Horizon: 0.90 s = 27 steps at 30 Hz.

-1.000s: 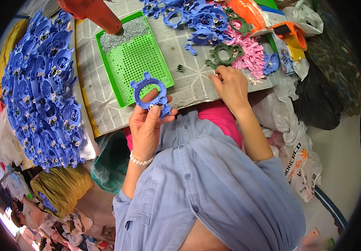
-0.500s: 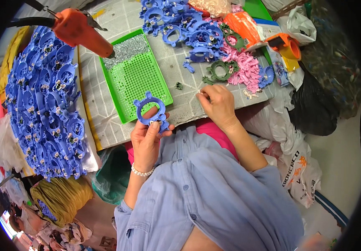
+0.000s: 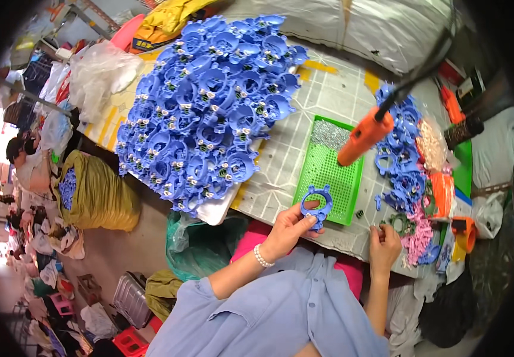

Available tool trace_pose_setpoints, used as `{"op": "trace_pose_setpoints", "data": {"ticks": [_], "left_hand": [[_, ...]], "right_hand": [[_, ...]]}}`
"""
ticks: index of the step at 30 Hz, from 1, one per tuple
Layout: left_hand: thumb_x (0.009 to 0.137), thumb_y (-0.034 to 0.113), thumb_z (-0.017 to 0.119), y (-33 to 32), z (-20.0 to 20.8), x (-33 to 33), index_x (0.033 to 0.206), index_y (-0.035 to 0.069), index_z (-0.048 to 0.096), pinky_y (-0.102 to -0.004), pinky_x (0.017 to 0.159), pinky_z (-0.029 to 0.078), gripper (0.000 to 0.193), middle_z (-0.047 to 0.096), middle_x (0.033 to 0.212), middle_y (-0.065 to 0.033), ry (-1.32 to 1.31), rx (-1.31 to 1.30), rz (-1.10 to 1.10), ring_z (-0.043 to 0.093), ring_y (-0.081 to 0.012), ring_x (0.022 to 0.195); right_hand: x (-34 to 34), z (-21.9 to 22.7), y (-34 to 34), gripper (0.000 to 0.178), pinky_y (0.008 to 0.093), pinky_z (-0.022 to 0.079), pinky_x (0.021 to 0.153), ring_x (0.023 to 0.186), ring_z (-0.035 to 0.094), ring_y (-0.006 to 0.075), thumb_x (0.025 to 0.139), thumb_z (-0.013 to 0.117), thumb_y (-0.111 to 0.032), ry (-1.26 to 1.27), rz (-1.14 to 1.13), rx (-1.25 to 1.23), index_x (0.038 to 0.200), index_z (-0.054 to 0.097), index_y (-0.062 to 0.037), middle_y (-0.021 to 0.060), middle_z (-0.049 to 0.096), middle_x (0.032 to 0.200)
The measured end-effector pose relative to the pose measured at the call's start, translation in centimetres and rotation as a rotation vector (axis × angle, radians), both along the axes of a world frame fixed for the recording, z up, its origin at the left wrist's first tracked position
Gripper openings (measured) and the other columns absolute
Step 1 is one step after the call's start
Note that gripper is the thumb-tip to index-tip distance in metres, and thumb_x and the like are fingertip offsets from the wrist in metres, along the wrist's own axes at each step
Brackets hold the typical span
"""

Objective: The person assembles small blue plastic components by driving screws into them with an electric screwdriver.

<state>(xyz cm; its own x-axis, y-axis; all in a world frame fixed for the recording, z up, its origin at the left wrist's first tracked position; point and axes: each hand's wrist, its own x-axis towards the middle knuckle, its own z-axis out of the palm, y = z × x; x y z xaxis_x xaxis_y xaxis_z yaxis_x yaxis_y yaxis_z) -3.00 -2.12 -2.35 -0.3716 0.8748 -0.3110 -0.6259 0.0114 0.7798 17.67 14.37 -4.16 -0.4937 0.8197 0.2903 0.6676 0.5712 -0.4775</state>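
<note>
Grey patterned table under head view; blue parts lie heaped at left, and an orange tool hangs above a green tray. Left forearm slants up and to the right, a pearl bracelet at the wrist. Left hand is clamped on a blue ring part, thumb on its near end. Part is held at the tray's near end, ring opening facing up toward the camera; long axis runs roughly away from the body, eared end pointing to the tray. Right forearm rises nearly straight. Right hand rests at the table's near edge, fingers curled, beside a dark green part and pink pieces; cannot tell whether its fingertips grip anything.
</note>
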Motion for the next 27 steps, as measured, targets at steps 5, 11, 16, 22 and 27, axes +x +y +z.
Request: {"op": "trace_pose_setpoints", "data": {"ticks": [5, 11, 16, 22, 27], "left_hand": [[0.093, 0.012, 0.053, -0.5, 0.7, -1.6, 0.132, 0.003, 0.044, -0.0244, 0.072, 0.055, 0.041, 0.062, 0.103, -0.0060, 0.003, 0.007, 0.060, 0.064, -0.0139, 0.085], [0.093, 0.011, 0.052, -1.3, 1.0, -2.9, 0.132, 0.002, 0.045, -0.0245, 0.072, 0.055, 0.040, 0.061, 0.105, -0.0054, 0.024, 0.018, 0.116, 0.064, -0.0142, 0.086], [0.092, 0.011, 0.052, -1.8, 0.7, -3.4, 0.132, 0.002, 0.045, -0.0248, 0.072, 0.054, 0.041, 0.061, 0.109, -0.0060, 0.037, -0.030, 0.138, 0.064, -0.0144, 0.086], [0.092, 0.009, 0.050, -1.5, -0.9, -3.6, 0.131, 0.001, 0.045, -0.0239, 0.071, 0.054, 0.040, 0.062, 0.112, -0.0129, 0.110, -0.067, 0.202, 0.065, -0.0170, 0.084], [0.090, 0.009, 0.051, -1.6, -2.2, -3.6, 0.127, 0.001, 0.048, -0.0236, 0.062, 0.052, 0.038, 0.064, 0.104, -0.0167, 0.147, -0.058, 0.345, 0.065, -0.0168, 0.076]], "right_hand": [[-1.3, 1.2, -0.2, 0.012, 0.0348, 0.042, 0.054, 0.056, 0.053, 0.0220, 0.073, 0.071, -0.008, 0.089, -0.045, -0.020, 0.079, 0.062, -0.0020, 0.0073, 0.056, 0.062], [-4.1, 2.8, -0.7, 0.009, 0.0319, 0.041, 0.051, 0.053, 0.052, 0.0200, 0.075, 0.069, -0.004, 0.180, 0.062, -0.027, 0.078, 0.062, -0.0016, 0.0078, 0.056, 0.063], [-5.4, 3.4, -0.7, 0.007, 0.0317, 0.042, 0.052, 0.055, 0.053, 0.0203, 0.075, 0.068, -0.003, 0.192, 0.118, -0.027, 0.077, 0.061, -0.0018, 0.0081, 0.056, 0.064], [-6.1, 3.0, -0.5, 0.007, 0.0322, 0.041, 0.053, 0.057, 0.054, 0.0210, 0.074, 0.067, -0.003, 0.219, 0.153, -0.096, 0.075, 0.060, -0.0016, 0.0080, 0.056, 0.064], [-6.2, 3.0, 0.0, 0.007, 0.0322, 0.041, 0.054, 0.056, 0.054, 0.0215, 0.074, 0.066, -0.002, 0.228, 0.152, -0.108, 0.075, 0.060, -0.0011, 0.0085, 0.056, 0.064]]}}
